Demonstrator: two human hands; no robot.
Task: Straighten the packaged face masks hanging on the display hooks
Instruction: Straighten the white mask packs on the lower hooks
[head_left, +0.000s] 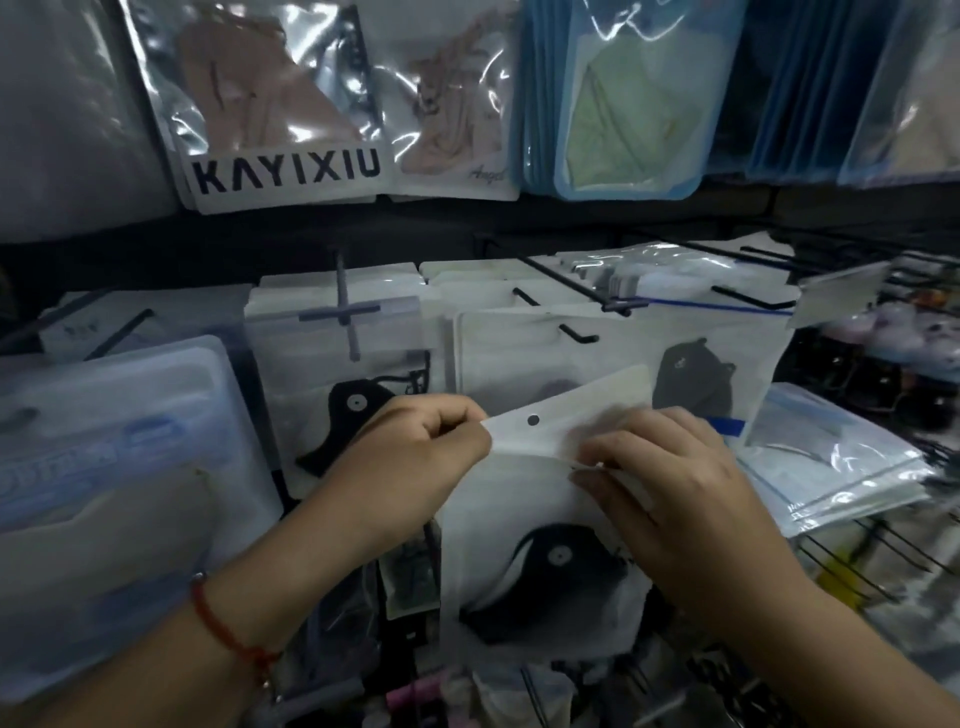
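A white packaged black face mask (540, 525) is off the hooks, held in front of the display with its hang hole up. My left hand (410, 462) pinches its top left corner. My right hand (670, 483) pinches the pack's top strip on the right side. Just behind it a stack of similar white mask packs (613, 353) hangs on a black hook (576, 332). Another mask pack (337, 384) hangs to the left on a hook with a cross-shaped end (343, 312).
Blue-edged packs (109, 467) hang at left. Clear zip bags (841, 467) lie slanted at right. Several bare black hooks (753, 301) stick out toward me at upper right. The row above holds a KAYIXIU pack (280, 171) and blue pouches (623, 104).
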